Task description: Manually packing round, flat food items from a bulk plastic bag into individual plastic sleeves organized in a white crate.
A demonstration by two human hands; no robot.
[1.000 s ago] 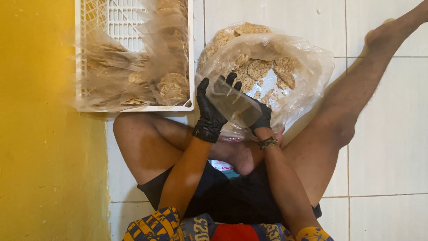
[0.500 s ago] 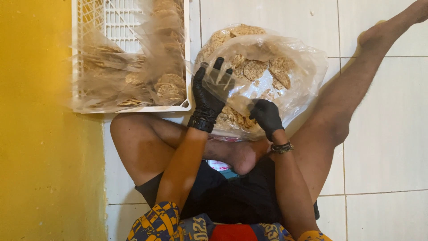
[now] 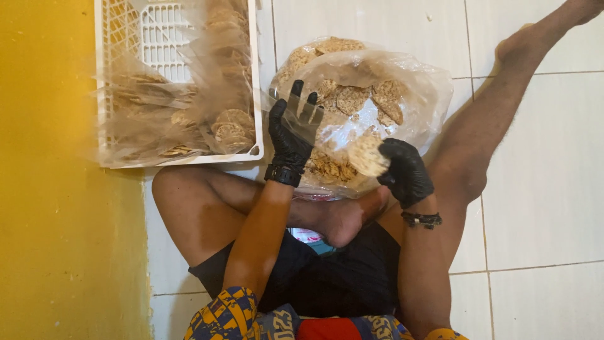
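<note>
On the white tiled floor (image 3: 541, 189), between the seated person's spread bare legs, stood a large clear plastic bag (image 3: 415, 88) heaped with round, pale brown crackers. The left hand (image 3: 290, 135), in a black glove, was raised over the near edge of that bag with its fingers (image 3: 297, 88) spread and pointing away from the body; a small clear plastic pouch (image 3: 308, 116) lay against the palm and fingers, though I could not tell how firmly it was gripped. The right hand (image 3: 406, 171), also gloved in black, was curled around one round pale cracker (image 3: 368, 154), which stuck out to the left of the bent fingers and sat just above the bag's lower rim. The cracker hung close beside the pouch without touching it, as far as I could see. To the left, against the yellow wall (image 3: 56, 189), a white slatted plastic crate (image 3: 255, 82) held several filled clear packets of the same crackers (image 3: 229, 129), lying at angles across one another.
</note>
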